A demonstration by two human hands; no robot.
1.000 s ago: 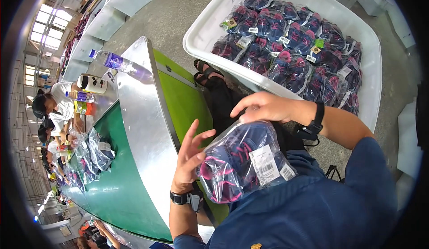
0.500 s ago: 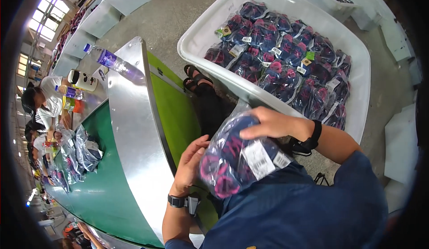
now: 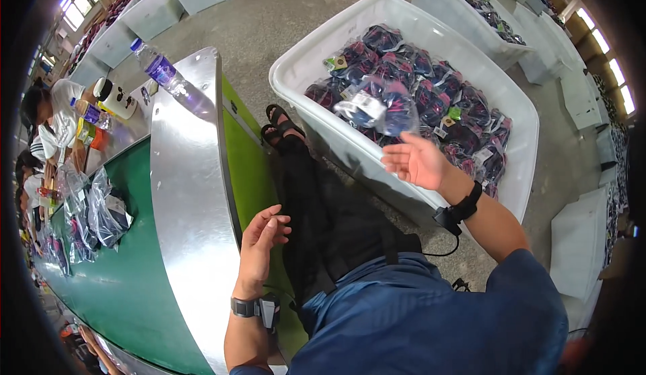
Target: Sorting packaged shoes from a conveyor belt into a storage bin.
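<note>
My right hand (image 3: 418,163) is open, palm up, over the near rim of a large white bin (image 3: 311,65). A clear bag of dark purple and pink items (image 3: 377,109) is in the air just beyond its fingers, blurred, above the several similar bags piled in the bin. My left hand (image 3: 261,240) hangs open with fingers loosely curled over the steel edge (image 3: 188,193) of a green conveyor belt (image 3: 114,274). It holds nothing. Both wrists wear black bands.
Clear bagged items (image 3: 87,213) lie on the belt at left, where other people (image 3: 47,116) sit. A water bottle (image 3: 165,73) and a white flask (image 3: 118,99) stand at the belt's end. More white bins (image 3: 484,11) stand behind. My black-clad legs and sandals (image 3: 279,122) are between belt and bin.
The bag that both hands held against my chest has left them and is now in the air over the bin. My right hand swung out toward the bin; my left hand dropped to the belt edge.
</note>
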